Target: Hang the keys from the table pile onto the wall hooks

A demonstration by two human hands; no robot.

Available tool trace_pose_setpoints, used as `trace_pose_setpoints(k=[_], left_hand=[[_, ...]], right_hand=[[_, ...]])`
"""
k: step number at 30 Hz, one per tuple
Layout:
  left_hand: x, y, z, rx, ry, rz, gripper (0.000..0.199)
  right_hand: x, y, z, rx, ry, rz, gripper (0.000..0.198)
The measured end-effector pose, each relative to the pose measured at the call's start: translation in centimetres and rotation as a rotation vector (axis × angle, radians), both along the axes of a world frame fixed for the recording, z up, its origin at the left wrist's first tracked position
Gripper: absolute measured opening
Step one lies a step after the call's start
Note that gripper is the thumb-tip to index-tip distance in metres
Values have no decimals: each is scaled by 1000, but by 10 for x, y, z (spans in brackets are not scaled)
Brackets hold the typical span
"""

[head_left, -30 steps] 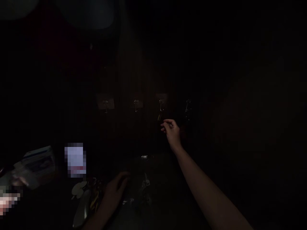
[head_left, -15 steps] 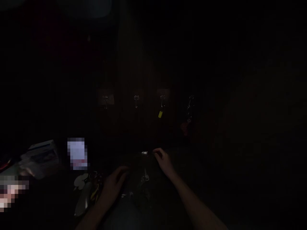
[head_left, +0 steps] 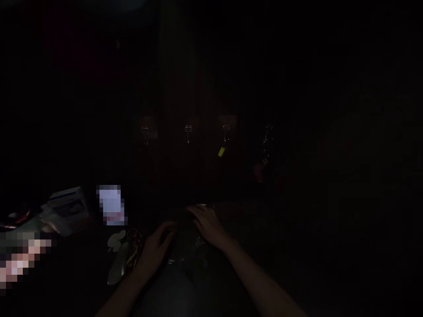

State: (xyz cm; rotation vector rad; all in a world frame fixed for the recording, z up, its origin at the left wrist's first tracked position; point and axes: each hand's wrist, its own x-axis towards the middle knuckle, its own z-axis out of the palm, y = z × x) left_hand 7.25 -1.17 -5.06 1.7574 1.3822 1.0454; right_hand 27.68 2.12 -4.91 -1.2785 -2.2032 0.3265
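The scene is very dark. My left hand point(head_left: 157, 243) rests low over the table, fingers loosely curved and thumb apart, with nothing visible in it. Close to its left lies a bunch of keys point(head_left: 134, 248) with a pale, rounded tag point(head_left: 116, 241). My right hand point(head_left: 209, 223) reaches inward with fingers stretched and thumb apart. A small shiny metal piece point(head_left: 202, 204) shows just behind its fingers, mostly covered. Below that hand, a dim metal key-like item point(head_left: 199, 241) lies on the table. Another small glinting thing point(head_left: 175, 261) lies nearer me, too dark to name.
Several metal hooks line the back panel, one point(head_left: 188, 130) bare. A yellow tag point(head_left: 221, 152) and a reddish item point(head_left: 259, 171) hang farther right. At left are a glowing blurred-out screen point(head_left: 112, 204), a box point(head_left: 69, 209) and a grey-green, rounded object point(head_left: 117, 266).
My right hand has moved left, across the shiny metal piece and nearer my left hand. The left hand keeps its curved pose. The view has shifted slightly.
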Motion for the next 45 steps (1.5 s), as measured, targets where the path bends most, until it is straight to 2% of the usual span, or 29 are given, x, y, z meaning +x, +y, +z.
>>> trace_pose_setpoints(k=[3, 8, 16, 21, 24, 30, 37, 41, 45], left_hand=[[1, -2, 3, -15, 8, -7, 28], [2, -6, 8, -25, 25, -12, 27], [0, -6, 9, -5, 71, -50, 25], [-2, -4, 4, 13, 108, -50, 27], [-2, -4, 3, 33, 114, -63, 26], [-3, -5, 2, 63, 108, -71, 27], [-3, -10, 4, 177, 78, -99, 25], [0, -14, 7, 180, 60, -133, 22], [4, -15, 10, 121, 6, -100, 23]], right_hand=[[-2, -1, -2, 44, -38, 32, 41], [3, -2, -8, 110, -39, -23, 28], [17, -2, -12, 55, 5, -109, 28], [18, -5, -6, 10, -82, -184, 17], [18, -6, -2, 5, -79, -180, 11], [13, -15, 4, -3, 144, -47, 13], [-21, -39, 16, 45, 333, 114, 13], [-31, -43, 14, 49, 401, 102, 14], [-34, -41, 12, -15, 504, 45, 12]])
